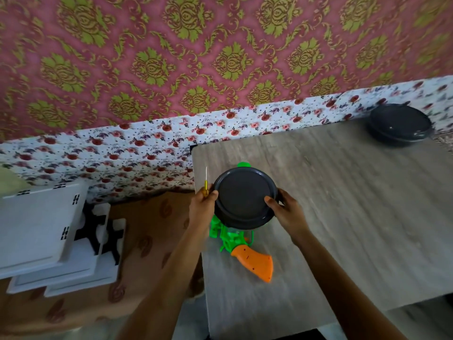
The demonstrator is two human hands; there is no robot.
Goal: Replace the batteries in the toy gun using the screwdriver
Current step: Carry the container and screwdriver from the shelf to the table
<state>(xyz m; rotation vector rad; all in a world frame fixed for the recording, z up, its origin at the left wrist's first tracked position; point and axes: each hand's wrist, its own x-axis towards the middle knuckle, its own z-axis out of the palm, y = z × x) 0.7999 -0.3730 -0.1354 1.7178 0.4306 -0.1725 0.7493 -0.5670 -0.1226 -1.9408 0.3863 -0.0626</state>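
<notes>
A green toy gun (229,238) with an orange grip (257,262) lies on the grey wooden table (343,204); its middle is hidden behind a dark grey lidded round container (245,197) held above it. My left hand (203,207) grips the container's left rim and also holds a thin screwdriver (206,182) with a yellow handle, its shaft pointing up. My right hand (284,212) grips the container's right rim, thumb on the lid. No batteries are visible.
A second dark grey lidded container (399,125) sits at the table's far right corner. White foam packing pieces (49,231) lie on a brown patterned cloth (152,241) to the left. A patterned wall stands behind the table.
</notes>
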